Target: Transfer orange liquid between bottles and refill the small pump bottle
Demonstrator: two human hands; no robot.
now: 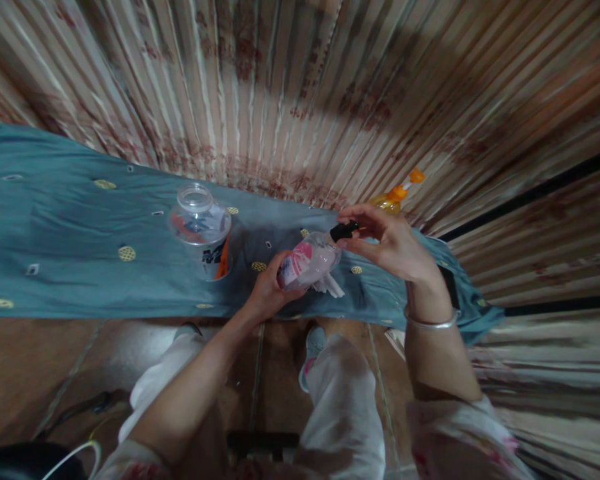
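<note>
A clear plastic bottle [307, 261] with a pink and white label lies tilted over the cloth, its neck up to the right. My left hand [273, 287] is closed around its lower end. At the neck, my right hand [385, 240] pinches a black bottle top [344, 231] between thumb and fingers. Whether the top is seated on the neck or just touching it, I cannot tell. Crumpled white tissue [330, 285] lies under the bottle. Just behind my right hand stands a yellow bottle [386, 202] with an orange pump head [414, 177], partly hidden by the hand.
To the left stands a clear plastic jar [200, 233] with an open round mouth and black and orange print. A blue-green patterned cloth [80, 267] covers the narrow table. Pleated curtain [260, 100] hangs right behind it. A dark flat object [449, 287] lies by my right wrist.
</note>
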